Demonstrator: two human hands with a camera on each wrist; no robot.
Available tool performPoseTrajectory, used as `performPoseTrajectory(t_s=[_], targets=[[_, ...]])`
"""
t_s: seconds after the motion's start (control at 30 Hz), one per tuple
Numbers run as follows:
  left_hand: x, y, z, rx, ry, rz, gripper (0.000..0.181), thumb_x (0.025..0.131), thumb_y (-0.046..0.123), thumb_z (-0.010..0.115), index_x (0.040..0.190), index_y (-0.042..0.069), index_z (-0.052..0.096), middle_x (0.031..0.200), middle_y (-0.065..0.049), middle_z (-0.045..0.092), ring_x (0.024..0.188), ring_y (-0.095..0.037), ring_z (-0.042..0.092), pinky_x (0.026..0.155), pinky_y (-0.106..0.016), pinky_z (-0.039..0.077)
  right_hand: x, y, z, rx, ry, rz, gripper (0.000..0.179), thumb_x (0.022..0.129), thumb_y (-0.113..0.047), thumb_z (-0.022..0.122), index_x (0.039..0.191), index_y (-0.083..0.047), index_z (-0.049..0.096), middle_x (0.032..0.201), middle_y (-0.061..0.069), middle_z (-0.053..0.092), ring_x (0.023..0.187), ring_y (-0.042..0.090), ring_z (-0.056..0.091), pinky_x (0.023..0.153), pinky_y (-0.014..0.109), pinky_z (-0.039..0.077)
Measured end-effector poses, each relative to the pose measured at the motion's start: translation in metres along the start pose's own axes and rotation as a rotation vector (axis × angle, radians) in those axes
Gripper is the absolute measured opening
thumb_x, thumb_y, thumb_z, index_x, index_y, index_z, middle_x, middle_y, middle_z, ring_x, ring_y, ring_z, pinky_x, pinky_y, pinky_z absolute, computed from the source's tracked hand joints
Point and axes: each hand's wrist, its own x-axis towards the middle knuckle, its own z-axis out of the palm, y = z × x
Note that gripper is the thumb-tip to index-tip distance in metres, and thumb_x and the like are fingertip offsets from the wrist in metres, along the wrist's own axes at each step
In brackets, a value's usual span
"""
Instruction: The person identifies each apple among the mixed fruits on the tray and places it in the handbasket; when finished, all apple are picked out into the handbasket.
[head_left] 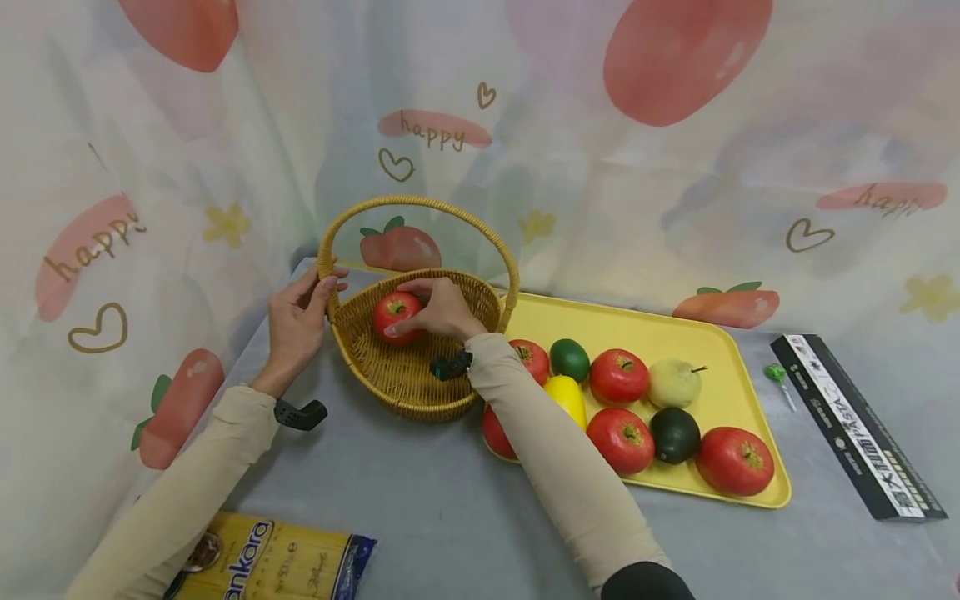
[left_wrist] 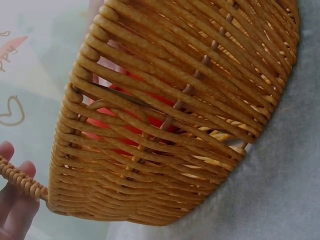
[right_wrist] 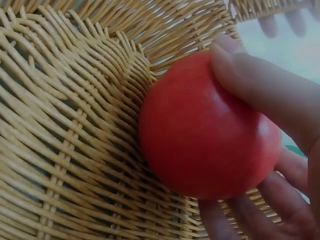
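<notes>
A woven wicker basket [head_left: 397,383] with a tall arched handle stands on the grey-covered table. My left hand [head_left: 296,325] grips the left foot of that handle; in the left wrist view its fingers [left_wrist: 22,200] curl about the wrapped cane. Inside the basket my right hand [head_left: 444,308] holds a red apple [head_left: 395,317], thumb on one side and fingers on the other. Close up in the right wrist view, the apple [right_wrist: 210,130] sits against the woven wall. Through gaps in the weave, red shows in the left wrist view.
Right of the basket lies a yellow tray [head_left: 600,321] with several red apples [head_left: 735,461], a pear [head_left: 673,383], a dark avocado [head_left: 675,435], a green fruit [head_left: 570,360] and a yellow one [head_left: 566,398]. A black pasta box [head_left: 855,425], green lollipop [head_left: 776,373] and yellow pasta packet [head_left: 288,558] lie around.
</notes>
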Motion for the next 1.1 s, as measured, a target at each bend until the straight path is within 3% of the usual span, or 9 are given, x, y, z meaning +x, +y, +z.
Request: performPoseTrajectory(t_s=[0.4, 0.9, 1.1], targets=[[0.0011, -0.0019, 0.0012, -0.030, 0.000, 0.025, 0.032, 0.109, 0.018, 0.062, 0.138, 0.012, 0.072, 0.122, -0.020, 0.076, 0.105, -0.014, 0.076, 0.092, -0.017, 0.058, -0.0031, 0.0031, 0.0004, -0.017, -0.035, 0.056, 0.073, 0.083, -0.026, 0.094, 0.146, -0.012, 0.061, 0.143, 0.011, 0.063, 0.131, 0.027, 0.060, 0.109, 0.042, 0.054], [0.0002, 0.0007, 0.0025, 0.020, 0.004, -0.005, 0.032, 0.109, 0.018, 0.063, 0.139, 0.009, 0.071, 0.125, -0.019, 0.075, 0.106, -0.007, 0.074, 0.090, -0.015, 0.056, -0.0011, 0.0076, 0.0023, -0.110, -0.036, 0.012, 0.077, 0.084, -0.032, 0.093, 0.149, -0.011, 0.056, 0.145, 0.012, 0.062, 0.131, 0.027, 0.060, 0.109, 0.042, 0.054], [0.0000, 0.0013, 0.0007, 0.008, 0.002, 0.015, 0.031, 0.109, 0.019, 0.063, 0.137, 0.010, 0.073, 0.123, -0.018, 0.076, 0.105, -0.007, 0.075, 0.093, -0.016, 0.056, -0.0010, 0.0054, 0.0042, -0.130, -0.044, 0.007, 0.080, 0.084, -0.033, 0.093, 0.151, -0.010, 0.055, 0.145, 0.011, 0.061, 0.131, 0.027, 0.060, 0.108, 0.042, 0.054]])
